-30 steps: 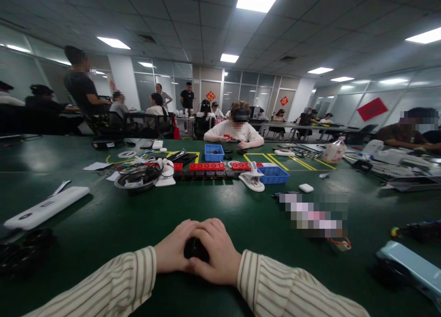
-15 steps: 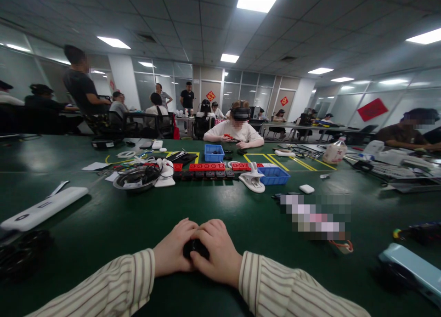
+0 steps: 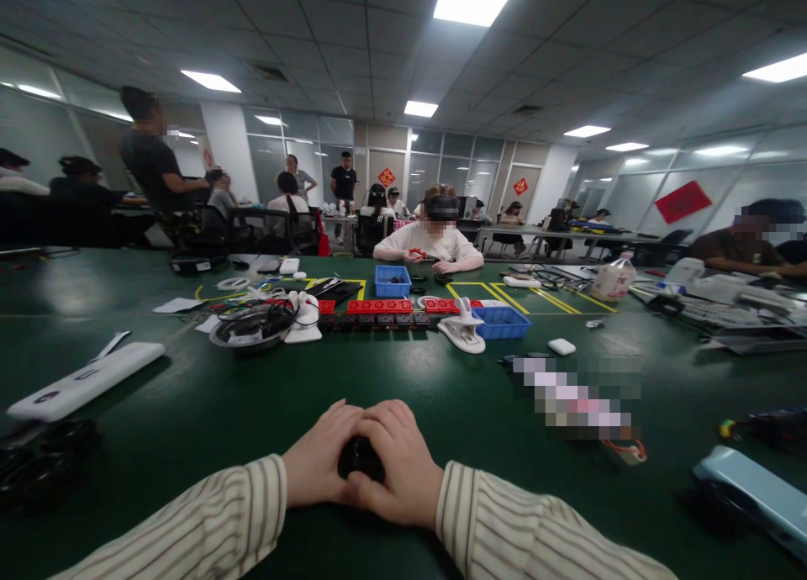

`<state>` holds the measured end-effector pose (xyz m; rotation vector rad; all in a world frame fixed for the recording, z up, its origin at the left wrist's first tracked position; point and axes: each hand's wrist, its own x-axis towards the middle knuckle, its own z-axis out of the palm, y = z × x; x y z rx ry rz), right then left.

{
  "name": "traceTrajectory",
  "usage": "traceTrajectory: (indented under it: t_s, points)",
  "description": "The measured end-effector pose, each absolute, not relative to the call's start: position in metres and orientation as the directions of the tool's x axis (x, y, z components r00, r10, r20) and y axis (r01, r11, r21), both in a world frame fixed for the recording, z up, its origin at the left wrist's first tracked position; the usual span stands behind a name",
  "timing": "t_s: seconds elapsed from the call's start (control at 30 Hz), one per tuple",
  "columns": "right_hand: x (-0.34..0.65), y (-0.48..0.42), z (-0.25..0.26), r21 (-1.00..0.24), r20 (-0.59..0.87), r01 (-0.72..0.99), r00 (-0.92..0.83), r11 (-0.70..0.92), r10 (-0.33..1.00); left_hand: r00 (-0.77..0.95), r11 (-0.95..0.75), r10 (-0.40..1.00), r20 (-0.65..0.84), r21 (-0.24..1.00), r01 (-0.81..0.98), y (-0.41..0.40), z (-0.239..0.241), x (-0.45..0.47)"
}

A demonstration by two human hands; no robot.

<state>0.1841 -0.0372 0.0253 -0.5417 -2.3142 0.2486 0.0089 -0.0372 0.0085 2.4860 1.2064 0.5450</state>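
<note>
My left hand (image 3: pixel 315 466) and my right hand (image 3: pixel 400 471) rest together on the green table (image 3: pixel 208 412) just in front of me. Both are closed around one small black object (image 3: pixel 358 458), of which only a dark patch shows between the thumbs; I cannot make out what it is. Striped sleeves cover both forearms.
A white flat device (image 3: pixel 81 382) lies at the left, and a light blue device (image 3: pixel 750 492) at the right edge. Farther off are a bowl of cables (image 3: pixel 249 328), red blocks (image 3: pixel 378 306), two blue bins (image 3: pixel 501 321) and a white clamp (image 3: pixel 462 328). A person (image 3: pixel 432 244) sits across the table; others sit behind.
</note>
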Motion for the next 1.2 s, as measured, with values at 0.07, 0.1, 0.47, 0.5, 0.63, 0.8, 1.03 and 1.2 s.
traceTrajectory:
  t_s: [0.07, 0.1, 0.47, 0.5, 0.63, 0.8, 1.03, 1.2]
  points:
    - [0.183, -0.037, 0.023, -0.359, 0.599, 0.387, -0.602, 0.850, 0.527, 0.531, -0.557, 0.826, 0.191, 0.422, 0.715, -0.041, 0.011, 0.012]
    - [0.183, -0.036, 0.022, -0.368, 0.588, 0.419, -0.587, 0.830, 0.556, 0.513, -0.542, 0.837, 0.190, 0.416, 0.730, -0.043, 0.013, 0.014]
    - [0.181, -0.036, 0.023, -0.343, 0.530, 0.415, -0.656, 0.843, 0.538, 0.517, -0.533, 0.839, 0.171, 0.457, 0.712, -0.036, 0.013, 0.012]
    - [0.181, -0.035, 0.023, -0.339, 0.541, 0.378, -0.671, 0.861, 0.507, 0.537, -0.548, 0.826, 0.172, 0.471, 0.692, -0.034, 0.012, 0.011]
    - [0.183, -0.035, 0.025, -0.314, 0.593, 0.197, -0.724, 0.929, 0.354, 0.625, -0.593, 0.766, 0.148, 0.536, 0.601, -0.030, 0.012, 0.006]
    - [0.185, -0.038, 0.030, -0.306, 0.650, 0.125, -0.697, 0.944, 0.303, 0.626, -0.609, 0.760, 0.175, 0.528, 0.592, -0.029, 0.008, 0.003]
    - [0.184, -0.037, 0.025, -0.403, 0.599, 0.358, -0.593, 0.842, 0.539, 0.525, -0.554, 0.826, 0.205, 0.465, 0.691, -0.034, 0.008, 0.007]
    - [0.181, -0.035, 0.019, -0.384, 0.542, 0.498, -0.560, 0.777, 0.627, 0.467, -0.511, 0.859, 0.209, 0.389, 0.766, -0.045, 0.014, 0.016]
